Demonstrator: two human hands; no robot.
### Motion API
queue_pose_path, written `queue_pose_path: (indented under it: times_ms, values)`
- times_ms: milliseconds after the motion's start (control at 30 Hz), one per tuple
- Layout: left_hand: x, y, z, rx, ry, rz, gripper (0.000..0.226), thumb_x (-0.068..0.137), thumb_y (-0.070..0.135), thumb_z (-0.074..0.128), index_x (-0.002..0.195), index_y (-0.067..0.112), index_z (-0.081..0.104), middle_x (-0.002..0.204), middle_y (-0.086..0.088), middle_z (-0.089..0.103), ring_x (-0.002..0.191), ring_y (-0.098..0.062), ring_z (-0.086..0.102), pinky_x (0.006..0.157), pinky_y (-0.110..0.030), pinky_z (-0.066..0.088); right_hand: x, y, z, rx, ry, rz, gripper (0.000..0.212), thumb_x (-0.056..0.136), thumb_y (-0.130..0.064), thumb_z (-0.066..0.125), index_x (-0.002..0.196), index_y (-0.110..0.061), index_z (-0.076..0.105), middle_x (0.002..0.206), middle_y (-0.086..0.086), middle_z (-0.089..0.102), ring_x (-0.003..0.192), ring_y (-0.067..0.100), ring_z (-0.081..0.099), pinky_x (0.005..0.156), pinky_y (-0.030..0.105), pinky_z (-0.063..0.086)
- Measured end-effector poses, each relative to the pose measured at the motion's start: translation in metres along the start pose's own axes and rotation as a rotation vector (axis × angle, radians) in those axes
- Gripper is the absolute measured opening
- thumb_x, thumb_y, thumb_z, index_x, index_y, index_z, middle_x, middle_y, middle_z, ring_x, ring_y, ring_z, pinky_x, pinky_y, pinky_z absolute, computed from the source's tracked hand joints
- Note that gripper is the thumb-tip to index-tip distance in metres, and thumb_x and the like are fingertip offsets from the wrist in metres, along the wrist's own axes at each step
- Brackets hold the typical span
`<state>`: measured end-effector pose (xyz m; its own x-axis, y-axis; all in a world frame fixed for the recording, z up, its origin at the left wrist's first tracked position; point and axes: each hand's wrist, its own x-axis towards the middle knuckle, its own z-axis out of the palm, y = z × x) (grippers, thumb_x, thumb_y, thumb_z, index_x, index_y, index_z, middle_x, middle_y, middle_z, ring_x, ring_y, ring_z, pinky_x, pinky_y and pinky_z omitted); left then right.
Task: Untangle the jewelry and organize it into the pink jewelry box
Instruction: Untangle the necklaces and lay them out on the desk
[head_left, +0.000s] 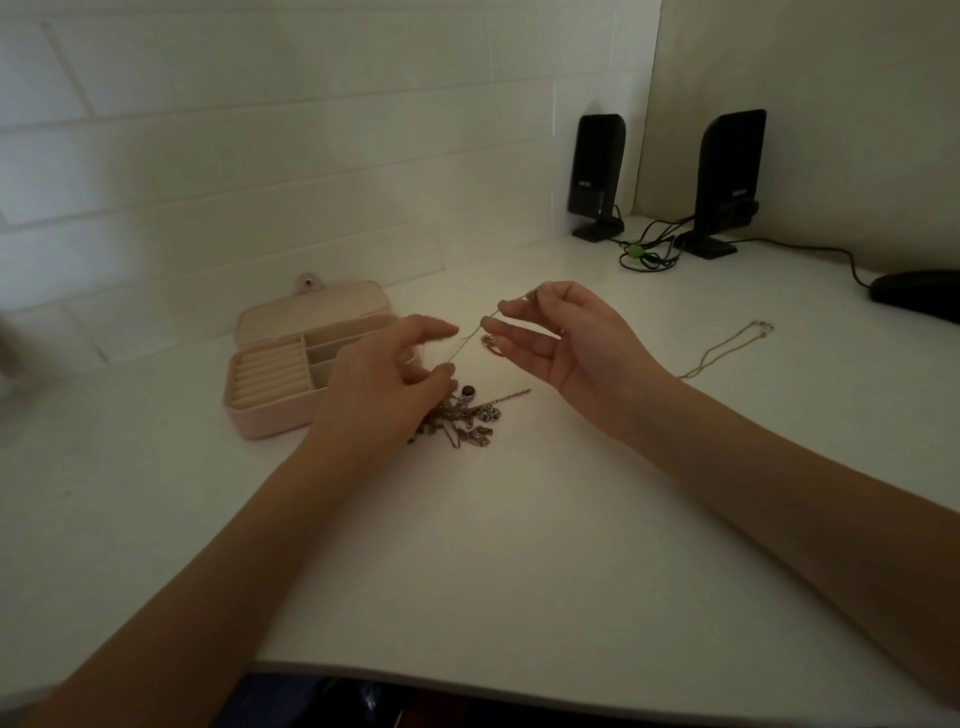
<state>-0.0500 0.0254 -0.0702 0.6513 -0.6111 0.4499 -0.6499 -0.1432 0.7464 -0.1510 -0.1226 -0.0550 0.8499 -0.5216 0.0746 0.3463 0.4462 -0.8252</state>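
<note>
A tangled heap of chains and charms (462, 418) lies on the white desk (519, 545). A thin chain (470, 338) runs taut from the heap up to my right hand (561, 345), which pinches it between thumb and fingers. My left hand (387, 384) hovers over the heap's left side, fingers curled and blurred; whether it grips the chain's lower end I cannot tell. The pink jewelry box (291, 364) stands open to the left, partly hidden by my left hand, showing ring rolls and small compartments. A separate gold necklace (727, 348) lies stretched out on the right.
Two black speakers (597, 176) (727, 182) stand at the back right with bundled cables (647, 252). A dark mouse (917, 293) sits at the right edge. A white brick wall runs behind the desk. The desk's front edge is near my forearms.
</note>
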Motion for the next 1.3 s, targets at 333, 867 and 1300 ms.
queue_pose_path:
  times_ms: [333, 867, 1300]
  values:
    - [0.001, -0.002, 0.000, 0.063, -0.027, -0.005, 0.020, 0.082, 0.020, 0.067, 0.080, 0.039, 0.069, 0.065, 0.013, 0.068, 0.063, -0.020, 0.066, 0.062, -0.033, 0.055, 0.006, -0.009, -0.009, 0.070, 0.091, -0.012, 0.013, 0.102, -0.016, 0.037, 0.093, -0.009, 0.043, 0.078, 0.014, 0.069, 0.075, 0.031, 0.072, 0.058, 0.030, 0.058]
    - [0.008, -0.004, -0.004, -0.063, 0.131, -0.319, 0.037, 0.095, 0.031, 0.047, 0.065, 0.015, 0.062, 0.043, 0.001, 0.061, 0.040, -0.012, 0.059, 0.042, -0.021, 0.044, 0.008, -0.018, -0.008, 0.204, 0.009, -0.006, 0.020, 0.101, -0.017, 0.037, 0.084, -0.011, 0.046, 0.064, 0.005, 0.057, 0.053, 0.015, 0.062, 0.050, 0.023, 0.051]
    - [0.004, -0.004, -0.009, 0.314, 0.311, -0.145, 0.015, 0.082, 0.037, 0.056, 0.072, 0.027, 0.059, 0.064, 0.010, 0.062, 0.068, -0.020, 0.064, 0.066, -0.039, 0.053, 0.009, -0.024, -0.014, -0.055, 0.016, -0.064, 0.013, 0.098, -0.012, 0.043, 0.088, -0.011, 0.050, 0.065, 0.003, 0.054, 0.054, 0.013, 0.059, 0.052, 0.022, 0.049]
